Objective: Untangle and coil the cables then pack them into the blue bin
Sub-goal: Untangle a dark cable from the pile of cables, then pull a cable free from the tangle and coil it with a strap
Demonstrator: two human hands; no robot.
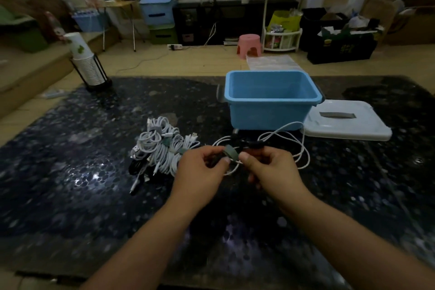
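— What's in the hands?
— Both the left hand and the right hand have fingers curled in, pinching a grey strap wrapped round a loose white cable just above the dark table.
— And that cable?
— Its loops spill right, ending just in front of the blue bin.
— The rest?
— A pile of coiled white cables lies just left of the hands. The bin stands open; its white lid lies flat beside it, to the right. A cup stack stands at the far left corner.
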